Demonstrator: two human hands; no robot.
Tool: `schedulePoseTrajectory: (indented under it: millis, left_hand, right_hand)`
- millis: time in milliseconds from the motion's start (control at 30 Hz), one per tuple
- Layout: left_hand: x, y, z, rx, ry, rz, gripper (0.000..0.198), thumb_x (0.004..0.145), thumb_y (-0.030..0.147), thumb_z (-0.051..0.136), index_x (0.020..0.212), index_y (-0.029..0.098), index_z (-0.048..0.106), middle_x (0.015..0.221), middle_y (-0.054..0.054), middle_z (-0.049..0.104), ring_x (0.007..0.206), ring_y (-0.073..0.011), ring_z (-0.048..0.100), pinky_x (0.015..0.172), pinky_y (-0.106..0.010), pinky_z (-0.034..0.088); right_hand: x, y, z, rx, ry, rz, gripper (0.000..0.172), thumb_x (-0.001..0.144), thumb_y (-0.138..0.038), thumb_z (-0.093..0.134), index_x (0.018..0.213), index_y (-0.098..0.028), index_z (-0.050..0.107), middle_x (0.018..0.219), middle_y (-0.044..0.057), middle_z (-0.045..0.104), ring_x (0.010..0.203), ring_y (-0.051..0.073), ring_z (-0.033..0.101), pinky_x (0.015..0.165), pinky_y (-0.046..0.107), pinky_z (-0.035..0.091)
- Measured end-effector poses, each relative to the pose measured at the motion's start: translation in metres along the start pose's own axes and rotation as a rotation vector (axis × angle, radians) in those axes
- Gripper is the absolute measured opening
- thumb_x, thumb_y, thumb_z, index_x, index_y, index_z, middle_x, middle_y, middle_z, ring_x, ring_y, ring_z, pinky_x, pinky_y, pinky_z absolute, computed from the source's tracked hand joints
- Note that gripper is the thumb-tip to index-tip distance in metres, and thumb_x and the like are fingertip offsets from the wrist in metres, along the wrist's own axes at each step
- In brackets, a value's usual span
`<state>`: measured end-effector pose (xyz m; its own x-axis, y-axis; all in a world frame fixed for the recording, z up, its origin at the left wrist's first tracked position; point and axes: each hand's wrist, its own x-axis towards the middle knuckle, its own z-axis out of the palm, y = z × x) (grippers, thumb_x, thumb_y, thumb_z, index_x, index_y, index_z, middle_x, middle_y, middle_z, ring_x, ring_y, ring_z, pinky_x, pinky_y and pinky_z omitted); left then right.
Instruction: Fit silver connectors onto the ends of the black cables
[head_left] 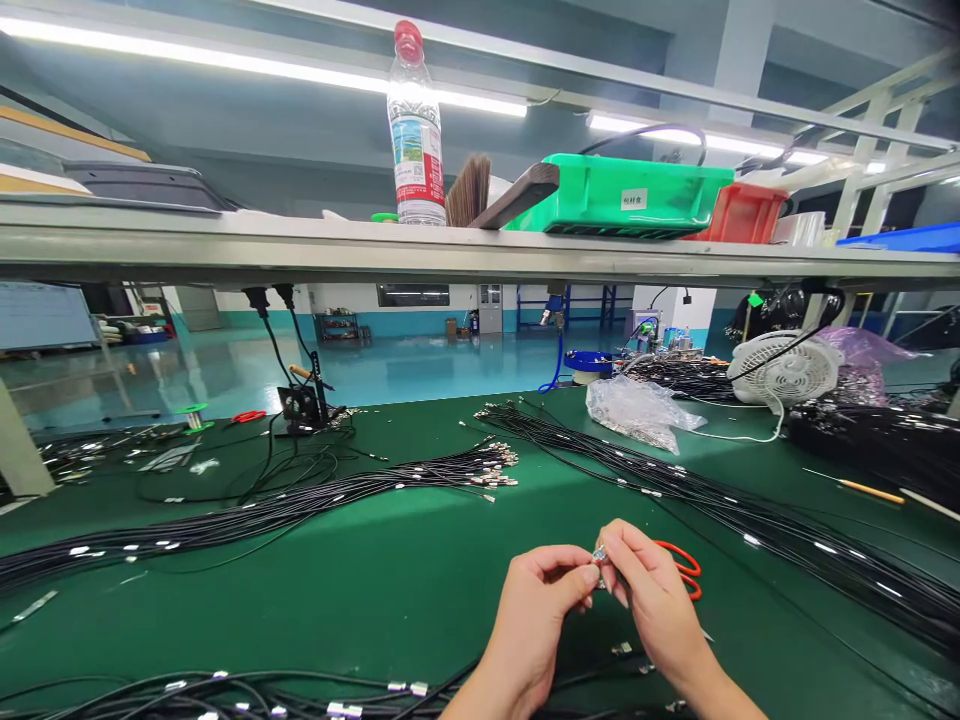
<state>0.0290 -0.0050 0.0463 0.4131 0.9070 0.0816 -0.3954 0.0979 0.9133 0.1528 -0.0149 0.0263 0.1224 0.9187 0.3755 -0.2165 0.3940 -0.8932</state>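
My left hand (536,620) and my right hand (649,600) meet above the green work mat (420,620), pinching a small metal cable connector (598,553) between their fingertips. Its thin cable is hidden or too fine to make out. Just past my right hand lie red-handled scissors (686,570), partly covered by my fingers. Bundles of black coaxial cable with metal-tipped ends spread to both sides: one (300,510) at the left, another (750,520) at the right, and more (225,690) below my left wrist.
A shelf edge (450,240) runs overhead, holding a plastic water bottle (414,130) and a green crate (615,195). A white fan (784,370), a clear plastic bag (637,412) and a black bench fixture (304,405) stand on the bench's far side.
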Motion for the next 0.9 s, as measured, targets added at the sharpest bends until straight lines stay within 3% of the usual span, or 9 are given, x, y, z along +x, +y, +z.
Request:
schedulePoseTrajectory:
  millis: [467, 767, 900]
  left_hand:
    - [0.0015, -0.0035, -0.0023, 0.019, 0.001, -0.002, 0.011, 0.066, 0.018, 0.069, 0.072, 0.009, 0.069, 0.068, -0.007, 0.063, 0.057, -0.0089, 0.046, 0.056, -0.020, 0.036]
    - [0.0019, -0.0034, -0.0010, 0.021, 0.118, 0.011, 0.017, 0.058, 0.022, 0.075, 0.069, 0.011, 0.069, 0.063, -0.004, 0.061, 0.054, -0.0081, 0.045, 0.053, -0.019, 0.037]
    - [0.0016, -0.0020, 0.0002, 0.050, 0.151, 0.010, 0.019, 0.056, 0.024, 0.076, 0.069, 0.011, 0.069, 0.063, -0.003, 0.061, 0.054, -0.0087, 0.047, 0.052, -0.020, 0.037]
  right_hand:
    - [-0.0008, -0.0039, -0.0023, -0.316, -0.007, -0.151, 0.032, 0.089, -0.039, 0.041, 0.064, -0.019, 0.045, 0.059, -0.003, 0.038, 0.054, 0.013, 0.036, 0.050, 0.023, 0.031]
    - [0.0015, -0.0086, -0.0025, -0.684, 0.022, -0.323, 0.028, 0.090, -0.032, 0.039, 0.065, -0.020, 0.041, 0.059, -0.003, 0.038, 0.054, 0.014, 0.037, 0.052, 0.025, 0.029]
    - [0.0017, -0.0099, -0.0034, -0.729, 0.024, -0.363, 0.026, 0.089, -0.030, 0.040, 0.066, -0.020, 0.043, 0.059, -0.002, 0.040, 0.053, 0.014, 0.038, 0.051, 0.024, 0.029]
